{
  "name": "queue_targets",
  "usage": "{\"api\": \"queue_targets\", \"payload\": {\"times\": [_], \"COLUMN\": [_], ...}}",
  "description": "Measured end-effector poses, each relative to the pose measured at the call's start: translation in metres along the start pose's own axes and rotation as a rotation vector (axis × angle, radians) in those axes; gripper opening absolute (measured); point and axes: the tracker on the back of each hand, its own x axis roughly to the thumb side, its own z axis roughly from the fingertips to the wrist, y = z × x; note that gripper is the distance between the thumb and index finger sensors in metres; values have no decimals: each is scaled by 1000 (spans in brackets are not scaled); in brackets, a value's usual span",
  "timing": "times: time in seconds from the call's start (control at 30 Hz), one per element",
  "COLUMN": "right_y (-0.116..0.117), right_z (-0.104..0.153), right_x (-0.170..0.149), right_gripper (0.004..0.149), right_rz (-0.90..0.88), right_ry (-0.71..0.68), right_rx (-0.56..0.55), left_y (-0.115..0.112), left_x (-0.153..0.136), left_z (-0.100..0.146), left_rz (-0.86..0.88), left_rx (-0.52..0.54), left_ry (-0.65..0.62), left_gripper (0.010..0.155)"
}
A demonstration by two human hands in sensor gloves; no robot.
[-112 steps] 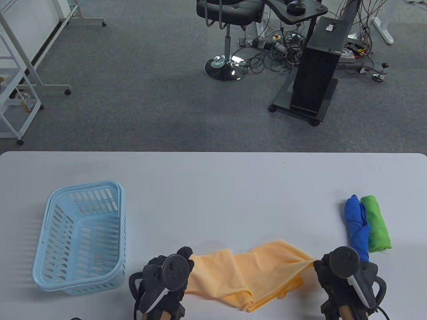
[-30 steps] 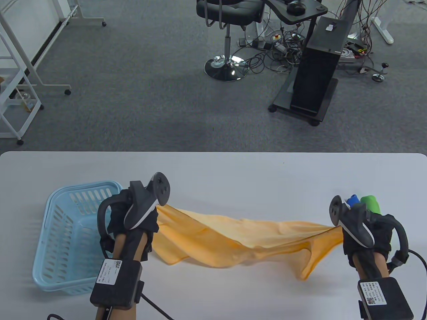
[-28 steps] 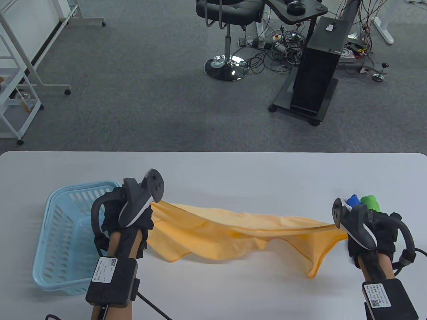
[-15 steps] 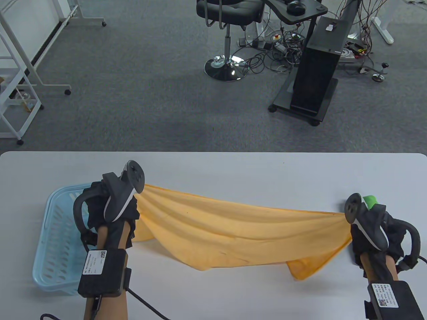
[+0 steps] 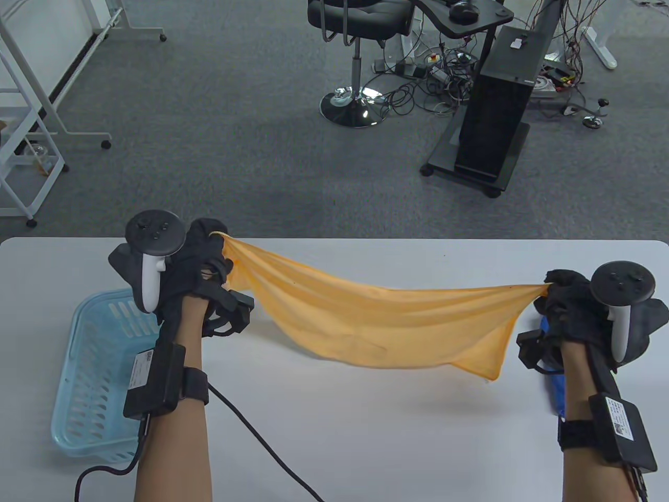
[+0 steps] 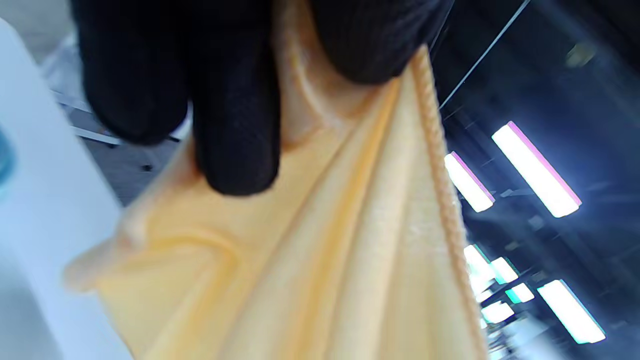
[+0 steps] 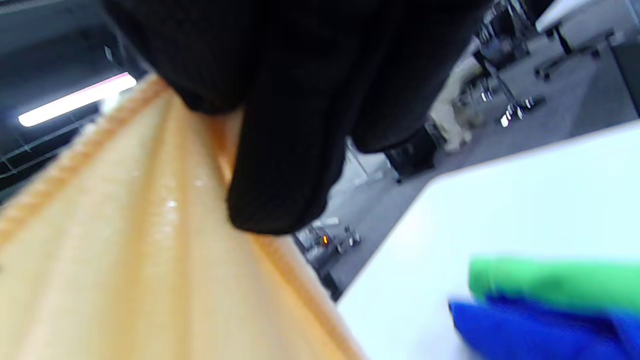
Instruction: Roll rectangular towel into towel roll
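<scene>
Both hands are up and the orange towel (image 5: 387,324) is strung between them in the air above the white table (image 5: 366,444), sagging in the middle, its lower edge hanging close over the tabletop. The left hand (image 5: 201,261) pinches one top corner, gloved fingers (image 6: 235,125) clamped over the hem; the right hand (image 5: 567,308) pinches the opposite corner just as tightly. The step looks like spreading the cloth flat before any rolling. To do it well, the person should level the two corners, pull out the slack, and lay it down between the light blue basket (image 5: 83,397) and the rolled blue towel (image 7: 540,325) and green towel (image 7: 550,282).
</scene>
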Motion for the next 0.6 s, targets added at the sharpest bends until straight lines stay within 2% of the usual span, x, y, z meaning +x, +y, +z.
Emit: {"api": "queue_targets", "payload": {"times": [0.1, 0.17, 0.27, 0.37, 0.43, 0.57, 0.6], "right_y": [-25, -27, -10, 17, 26, 31, 29], "right_z": [9, 20, 41, 63, 73, 79, 78], "right_x": [-3, -9, -30, -60, -75, -92, -94], "right_gripper": [44, 44, 44, 44, 45, 45, 45], "right_rz": [-37, -53, 25, 104, 119, 189, 236], "right_ry": [-73, -106, -130, -106, -65, -16, 20], "right_rx": [-136, -144, -46, 84, 144, 235, 225], "left_y": [15, 15, 2, -23, -36, -50, -52], "left_x": [-4, -12, -31, -56, -67, -75, -75], "left_z": [17, 29, 54, 80, 90, 100, 101], "left_rz": [42, -38, -282, -525, -631, -753, -798], "left_rx": [17, -9, -53, -102, -145, -184, -196], "left_ry": [-96, -157, -185, -143, -158, -156, -145], "left_gripper": [42, 43, 43, 42, 42, 45, 46]}}
